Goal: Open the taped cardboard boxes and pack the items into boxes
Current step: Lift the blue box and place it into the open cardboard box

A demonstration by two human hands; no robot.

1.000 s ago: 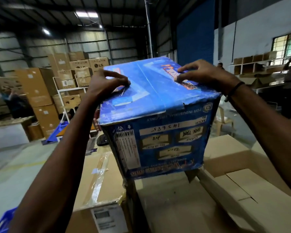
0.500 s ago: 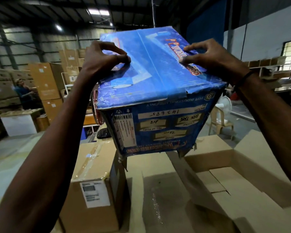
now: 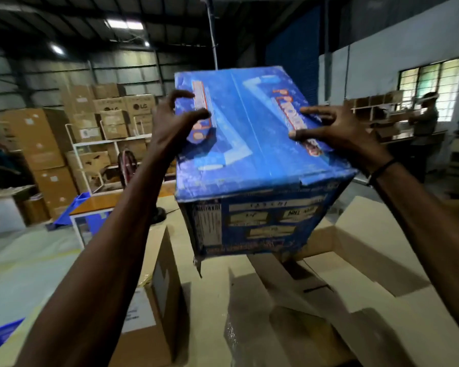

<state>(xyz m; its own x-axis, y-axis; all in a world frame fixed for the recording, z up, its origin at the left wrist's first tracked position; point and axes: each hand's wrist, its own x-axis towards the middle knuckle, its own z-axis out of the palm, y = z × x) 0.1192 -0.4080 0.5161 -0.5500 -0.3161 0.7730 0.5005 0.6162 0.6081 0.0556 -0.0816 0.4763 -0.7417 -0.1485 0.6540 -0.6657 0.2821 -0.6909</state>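
Note:
A worn blue cardboard box (image 3: 249, 144) with red lettering and handwritten labels hangs tilted in the air in front of me. My left hand (image 3: 170, 128) claws at its top left edge, fingers curled onto the top face. Fingers and thumb of my right hand (image 3: 337, 131) are spread and pressed onto the top right. Below the blue box lies an open brown carton (image 3: 361, 250) with its flaps folded out. I cannot see inside the blue box.
A sealed brown carton (image 3: 157, 300) with a white label stands at lower left. Stacked cartons (image 3: 45, 144) and a white shelf rack (image 3: 104, 144) fill the back left. A person (image 3: 424, 120) stands at a bench on the right. A blue crate (image 3: 0, 337) shows at bottom left.
The blue box has swung to the right and now hangs over the open carton. My fingers have spread from a pinch into a looser claw on its top.

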